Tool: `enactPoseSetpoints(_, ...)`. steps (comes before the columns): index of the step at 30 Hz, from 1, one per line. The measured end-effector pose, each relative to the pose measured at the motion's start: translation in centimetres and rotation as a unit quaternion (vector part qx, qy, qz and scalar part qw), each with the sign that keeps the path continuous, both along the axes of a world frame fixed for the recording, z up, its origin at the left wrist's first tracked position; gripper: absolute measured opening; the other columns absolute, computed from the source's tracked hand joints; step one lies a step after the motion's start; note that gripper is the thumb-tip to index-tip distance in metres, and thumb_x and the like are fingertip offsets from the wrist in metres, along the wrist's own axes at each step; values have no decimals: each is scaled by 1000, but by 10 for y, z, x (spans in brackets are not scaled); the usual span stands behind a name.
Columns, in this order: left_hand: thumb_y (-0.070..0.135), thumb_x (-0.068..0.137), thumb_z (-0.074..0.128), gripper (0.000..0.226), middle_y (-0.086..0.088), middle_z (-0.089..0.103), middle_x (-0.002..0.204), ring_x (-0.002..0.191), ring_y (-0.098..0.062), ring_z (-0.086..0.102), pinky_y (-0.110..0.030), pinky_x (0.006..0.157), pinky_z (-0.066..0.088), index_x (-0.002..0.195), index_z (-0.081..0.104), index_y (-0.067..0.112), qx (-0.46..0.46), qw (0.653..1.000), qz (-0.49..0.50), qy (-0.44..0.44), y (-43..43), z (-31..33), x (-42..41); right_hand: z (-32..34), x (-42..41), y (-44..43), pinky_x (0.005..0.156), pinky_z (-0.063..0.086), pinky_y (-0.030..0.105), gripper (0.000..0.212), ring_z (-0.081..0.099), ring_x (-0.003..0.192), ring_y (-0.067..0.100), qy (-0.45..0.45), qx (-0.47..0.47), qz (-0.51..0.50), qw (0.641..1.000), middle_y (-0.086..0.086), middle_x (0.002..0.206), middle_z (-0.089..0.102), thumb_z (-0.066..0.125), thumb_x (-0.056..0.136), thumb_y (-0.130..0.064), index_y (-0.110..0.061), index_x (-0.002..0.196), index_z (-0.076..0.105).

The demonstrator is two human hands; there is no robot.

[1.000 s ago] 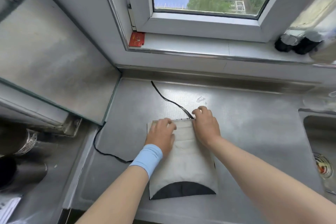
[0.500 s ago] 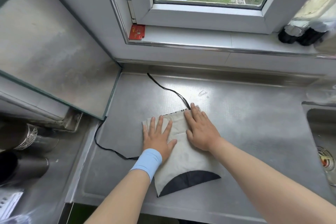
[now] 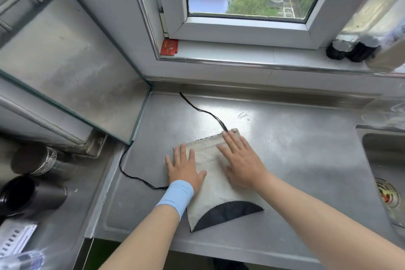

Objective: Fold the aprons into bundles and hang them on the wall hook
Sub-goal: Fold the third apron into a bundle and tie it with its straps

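Risk: the folded apron (image 3: 219,199) lies flat on the steel counter (image 3: 295,149), with two black strings (image 3: 203,112) trailing loose, one toward the window and one to the left. If the strings are not gathered in, the bundle is likely to loosen or snag when lifted. Releasing pressure too soon may let the folds relax.

Left hand (image 3: 186,171): fingers straight and spread, palm pressing the apron's left edge. Right hand (image 3: 241,164): fingers straight, pressing flat on the apron's upper right part. Neither hand grips anything.
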State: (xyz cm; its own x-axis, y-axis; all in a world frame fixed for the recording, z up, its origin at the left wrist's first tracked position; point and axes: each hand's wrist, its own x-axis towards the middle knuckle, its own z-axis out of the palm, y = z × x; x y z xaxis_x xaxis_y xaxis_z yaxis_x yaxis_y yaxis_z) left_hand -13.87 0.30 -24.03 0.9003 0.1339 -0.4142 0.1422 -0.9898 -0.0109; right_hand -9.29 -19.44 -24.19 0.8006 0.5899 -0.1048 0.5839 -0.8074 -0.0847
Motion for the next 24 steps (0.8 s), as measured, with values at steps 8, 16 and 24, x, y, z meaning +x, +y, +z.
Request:
enactPoseSetpoints(8, 52, 98, 20, 60, 0, 2, 163, 149, -21, 1, -45, 120, 4, 152, 14, 27, -65, 987, -142, -22, -28, -3, -51, -21, -56, -12, 116, 14, 41, 62, 25, 147, 30, 49, -32, -17, 998, 15, 158, 32, 31, 99, -49, -14, 149, 41)
enactPoseSetpoints(16, 52, 96, 10, 63, 2, -2, 163, 150, -19, -5, -47, 120, -5, 154, 6, 27, -50, 989, -126, -58, -18, -9, -75, -7, -81, -18, 123, 14, 40, 58, 14, 152, 24, 59, 56, 33, 996, 6, 164, 19, 32, 100, -42, -20, 154, 32)
enactPoseSetpoints(24, 1, 62, 59, 32, 1, 53, 88, 77, -26, 53, -36, 65, 47, 85, 55, 24, -165, 945, -193, -206, -14, 1, -85, -15, -108, -38, 120, -13, 40, 89, -26, 149, 20, 103, -34, 40, 993, 6, 163, -21, 36, 79, -43, -35, 157, -5)
